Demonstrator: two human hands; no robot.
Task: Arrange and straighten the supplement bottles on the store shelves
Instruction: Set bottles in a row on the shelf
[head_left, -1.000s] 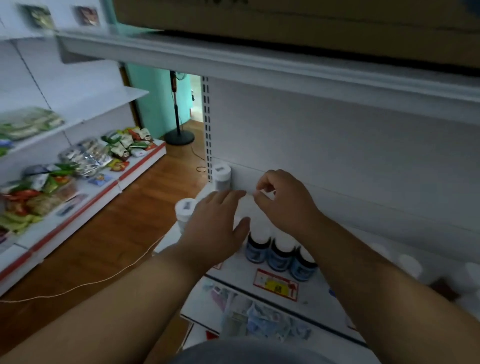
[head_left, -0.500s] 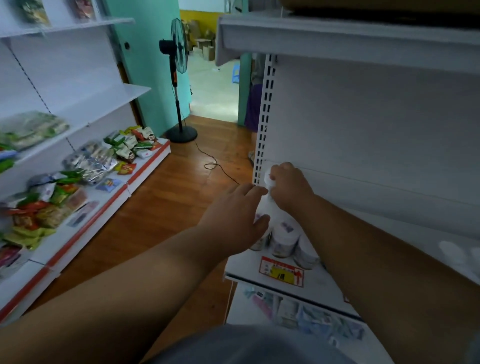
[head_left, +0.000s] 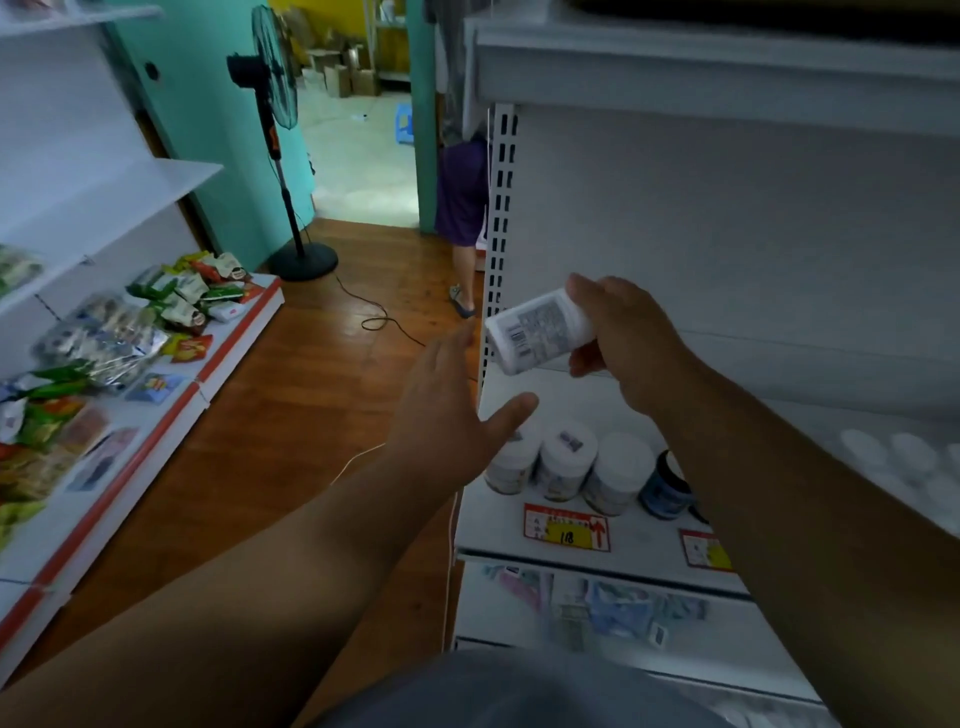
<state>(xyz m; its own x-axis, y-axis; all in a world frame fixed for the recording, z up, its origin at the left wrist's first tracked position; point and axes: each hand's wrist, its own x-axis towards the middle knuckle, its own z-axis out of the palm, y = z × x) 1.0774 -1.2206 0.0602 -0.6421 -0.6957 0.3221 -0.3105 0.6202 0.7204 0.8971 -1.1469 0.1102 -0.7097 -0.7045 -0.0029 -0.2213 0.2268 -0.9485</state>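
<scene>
Right hand (head_left: 631, 345) now grips a white supplement bottle (head_left: 540, 332) lifted clear of the white shelf (head_left: 613, 540), tipped sideways with its barcode label facing up; half a second ago it was low among the others. Left hand (head_left: 452, 415) hovers open and empty beside it. Below stand three white-lidded jars (head_left: 566, 460) and a dark blue jar (head_left: 667, 486), so the lifted one probably awaits re-placing in line
</scene>
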